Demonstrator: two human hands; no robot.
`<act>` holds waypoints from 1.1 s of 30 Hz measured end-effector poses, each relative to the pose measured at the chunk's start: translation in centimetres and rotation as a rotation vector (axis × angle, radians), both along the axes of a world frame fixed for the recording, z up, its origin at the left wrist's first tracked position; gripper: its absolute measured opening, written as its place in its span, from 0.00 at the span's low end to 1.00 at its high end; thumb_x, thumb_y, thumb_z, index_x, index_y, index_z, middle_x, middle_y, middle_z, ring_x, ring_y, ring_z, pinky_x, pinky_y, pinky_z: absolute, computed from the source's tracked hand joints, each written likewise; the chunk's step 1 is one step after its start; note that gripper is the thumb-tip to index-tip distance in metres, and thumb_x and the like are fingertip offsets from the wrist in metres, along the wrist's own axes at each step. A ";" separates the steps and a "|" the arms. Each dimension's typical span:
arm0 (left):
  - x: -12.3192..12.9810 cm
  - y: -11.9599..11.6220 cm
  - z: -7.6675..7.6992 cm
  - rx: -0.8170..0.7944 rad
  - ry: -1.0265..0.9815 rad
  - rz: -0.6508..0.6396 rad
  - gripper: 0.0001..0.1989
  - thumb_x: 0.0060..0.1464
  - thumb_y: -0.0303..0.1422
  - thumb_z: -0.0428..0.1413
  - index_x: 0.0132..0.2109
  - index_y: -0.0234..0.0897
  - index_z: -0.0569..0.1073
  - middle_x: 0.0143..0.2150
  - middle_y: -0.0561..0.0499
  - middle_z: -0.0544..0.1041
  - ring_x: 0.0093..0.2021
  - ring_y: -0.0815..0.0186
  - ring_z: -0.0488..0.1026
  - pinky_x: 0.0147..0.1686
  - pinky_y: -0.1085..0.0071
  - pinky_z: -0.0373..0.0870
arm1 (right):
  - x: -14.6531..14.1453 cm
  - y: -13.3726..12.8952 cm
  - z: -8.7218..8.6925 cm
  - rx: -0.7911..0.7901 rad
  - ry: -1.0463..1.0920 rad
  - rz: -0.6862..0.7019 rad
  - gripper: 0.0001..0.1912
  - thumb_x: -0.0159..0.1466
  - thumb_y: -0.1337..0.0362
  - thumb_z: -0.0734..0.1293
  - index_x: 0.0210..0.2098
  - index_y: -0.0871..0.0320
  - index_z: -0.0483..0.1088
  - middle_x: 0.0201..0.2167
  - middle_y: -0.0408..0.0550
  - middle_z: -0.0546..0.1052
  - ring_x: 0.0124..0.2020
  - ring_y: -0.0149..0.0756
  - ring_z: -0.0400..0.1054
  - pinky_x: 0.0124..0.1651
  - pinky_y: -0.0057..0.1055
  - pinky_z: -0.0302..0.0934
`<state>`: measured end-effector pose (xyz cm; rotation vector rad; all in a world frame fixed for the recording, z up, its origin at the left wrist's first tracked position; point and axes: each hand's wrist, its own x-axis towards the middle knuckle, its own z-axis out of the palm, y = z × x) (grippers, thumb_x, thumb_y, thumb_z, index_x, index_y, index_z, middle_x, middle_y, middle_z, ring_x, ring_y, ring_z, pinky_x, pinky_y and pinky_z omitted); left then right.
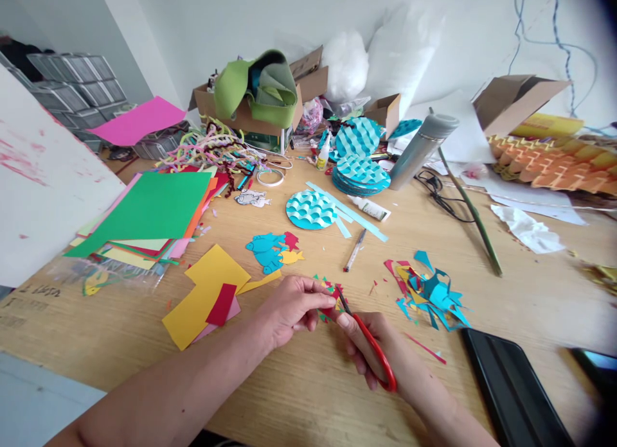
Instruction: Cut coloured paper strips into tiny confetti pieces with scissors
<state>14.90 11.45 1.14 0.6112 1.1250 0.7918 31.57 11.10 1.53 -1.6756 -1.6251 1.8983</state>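
Note:
Between thumb and fingers, my left hand [296, 309] pinches a small piece of red paper [328, 312]. My right hand [366, 344] grips red-handled scissors [373, 344], whose blades point up and left and meet the paper. Small red, green and yellow paper bits [324, 283] lie on the table just beyond my fingertips. Left of my left hand are yellow paper sheets [212, 286] with a red paper strip [222, 304] on top. Blue paper fish [267, 251] and a yellow paper fish [292, 257] lie farther back.
Blue paper scraps [441, 293] and a black phone [515, 383] are at the right. A pen [355, 250], a glue bottle [371, 208] and a blue wavy disc [311, 209] lie behind my hands. Coloured sheets [149, 206] are stacked at left; a grey flask [421, 151] stands behind.

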 end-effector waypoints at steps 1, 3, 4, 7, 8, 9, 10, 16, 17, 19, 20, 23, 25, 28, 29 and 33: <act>0.0 0.0 0.0 -0.001 -0.005 -0.007 0.09 0.40 0.33 0.63 0.27 0.34 0.71 0.17 0.56 0.70 0.12 0.77 0.60 0.11 0.77 0.38 | 0.0 0.0 0.1 0.004 0.004 -0.010 0.31 0.53 0.35 0.61 0.19 0.59 0.61 0.08 0.38 0.64 0.06 0.22 0.56 0.08 0.16 0.45; 0.0 0.0 -0.1 0.000 -0.016 -0.014 0.09 0.40 0.33 0.62 0.27 0.34 0.71 0.17 0.56 0.70 0.12 0.77 0.60 0.11 0.77 0.38 | -0.1 -0.1 0.2 0.009 0.009 -0.029 0.30 0.54 0.36 0.61 0.19 0.59 0.61 0.08 0.38 0.64 0.06 0.21 0.56 0.09 0.16 0.45; 0.0 0.0 -0.1 0.002 -0.021 -0.015 0.08 0.40 0.33 0.62 0.27 0.34 0.71 0.17 0.56 0.70 0.12 0.77 0.60 0.11 0.77 0.38 | -0.1 -0.1 0.3 0.008 0.008 -0.038 0.30 0.54 0.36 0.61 0.19 0.59 0.61 0.08 0.38 0.64 0.06 0.21 0.55 0.09 0.16 0.45; -0.1 0.0 -0.2 0.007 -0.033 -0.013 0.08 0.41 0.33 0.62 0.28 0.34 0.72 0.19 0.56 0.71 0.12 0.78 0.60 0.11 0.77 0.39 | -0.1 -0.3 0.5 0.003 -0.003 -0.046 0.30 0.55 0.36 0.61 0.19 0.59 0.61 0.08 0.38 0.64 0.06 0.21 0.55 0.09 0.17 0.45; -0.1 0.1 -0.2 0.004 -0.035 -0.008 0.08 0.41 0.33 0.62 0.28 0.34 0.72 0.19 0.56 0.71 0.13 0.78 0.60 0.11 0.78 0.39 | -0.1 -0.4 0.5 0.007 -0.008 -0.046 0.30 0.55 0.36 0.61 0.18 0.59 0.60 0.08 0.38 0.64 0.06 0.21 0.55 0.09 0.17 0.45; -0.1 0.1 -0.1 -0.001 -0.036 -0.002 0.09 0.40 0.33 0.62 0.29 0.34 0.72 0.19 0.56 0.72 0.13 0.78 0.60 0.11 0.78 0.40 | -0.1 -0.4 0.5 0.011 -0.011 -0.045 0.30 0.55 0.36 0.61 0.18 0.59 0.60 0.08 0.38 0.64 0.06 0.21 0.55 0.09 0.17 0.45; -0.1 0.2 -0.1 -0.009 -0.036 0.009 0.09 0.40 0.33 0.63 0.29 0.34 0.71 0.19 0.56 0.71 0.13 0.78 0.60 0.12 0.78 0.40 | 0.0 -0.4 0.5 0.013 -0.014 -0.046 0.30 0.55 0.36 0.61 0.19 0.59 0.60 0.08 0.38 0.64 0.06 0.21 0.55 0.09 0.17 0.44; -0.5 0.4 0.4 -0.017 -0.039 0.074 0.12 0.37 0.32 0.64 0.29 0.34 0.70 0.19 0.58 0.69 0.14 0.79 0.57 0.13 0.78 0.41 | 0.1 -0.1 -0.1 0.036 0.044 -0.001 0.34 0.56 0.33 0.55 0.22 0.60 0.63 0.12 0.40 0.68 0.09 0.23 0.59 0.12 0.18 0.49; -0.5 0.4 0.4 -0.008 -0.043 0.081 0.12 0.37 0.32 0.65 0.28 0.34 0.70 0.18 0.58 0.68 0.15 0.79 0.57 0.13 0.78 0.41 | 0.1 -0.1 -0.2 0.055 0.060 0.009 0.35 0.57 0.33 0.54 0.22 0.61 0.63 0.13 0.41 0.68 0.10 0.23 0.60 0.13 0.19 0.51; -0.6 0.5 0.4 0.005 -0.049 0.099 0.12 0.36 0.32 0.65 0.28 0.34 0.70 0.18 0.59 0.66 0.15 0.79 0.57 0.13 0.78 0.41 | 0.3 -0.2 -0.5 0.094 0.094 0.027 0.35 0.58 0.34 0.53 0.23 0.61 0.64 0.14 0.42 0.69 0.11 0.23 0.61 0.15 0.20 0.53; -0.7 0.5 0.3 0.010 -0.052 0.105 0.12 0.36 0.32 0.65 0.28 0.34 0.70 0.18 0.58 0.66 0.16 0.79 0.57 0.14 0.78 0.41 | 0.3 -0.3 -0.5 0.105 0.110 0.037 0.34 0.59 0.34 0.53 0.24 0.61 0.64 0.14 0.42 0.69 0.12 0.24 0.62 0.16 0.20 0.53; -0.7 0.5 0.1 0.024 -0.059 0.113 0.12 0.36 0.32 0.65 0.28 0.33 0.71 0.19 0.58 0.67 0.16 0.79 0.57 0.15 0.79 0.42 | 0.5 -0.4 -0.5 0.107 0.138 0.071 0.33 0.61 0.36 0.52 0.24 0.61 0.64 0.15 0.43 0.69 0.13 0.25 0.63 0.17 0.21 0.54; -0.7 0.6 0.0 0.037 -0.060 0.104 0.12 0.37 0.32 0.65 0.28 0.33 0.71 0.19 0.57 0.67 0.16 0.80 0.57 0.15 0.79 0.42 | 0.6 -0.5 -0.2 0.106 0.137 0.100 0.33 0.61 0.37 0.52 0.24 0.61 0.64 0.16 0.43 0.69 0.14 0.25 0.63 0.17 0.21 0.54; -0.6 0.5 0.1 0.045 -0.046 0.097 0.11 0.37 0.32 0.65 0.28 0.32 0.71 0.19 0.58 0.66 0.17 0.80 0.56 0.15 0.79 0.43 | 0.5 -0.4 0.1 0.112 0.118 0.132 0.33 0.61 0.36 0.52 0.23 0.61 0.64 0.16 0.42 0.68 0.13 0.24 0.62 0.17 0.21 0.52; -0.6 0.5 0.1 0.043 -0.040 0.094 0.11 0.37 0.32 0.65 0.28 0.32 0.72 0.19 0.58 0.66 0.17 0.80 0.56 0.14 0.79 0.43 | 0.5 -0.4 0.2 0.112 0.112 0.137 0.33 0.60 0.36 0.52 0.23 0.61 0.64 0.16 0.42 0.68 0.13 0.24 0.61 0.16 0.21 0.52; -0.6 0.4 0.2 0.063 -0.039 0.064 0.11 0.37 0.32 0.65 0.28 0.33 0.72 0.22 0.54 0.70 0.20 0.75 0.64 0.13 0.80 0.50 | 0.6 -0.3 0.2 0.114 0.100 0.142 0.34 0.59 0.35 0.53 0.23 0.61 0.64 0.16 0.42 0.68 0.13 0.24 0.61 0.16 0.20 0.53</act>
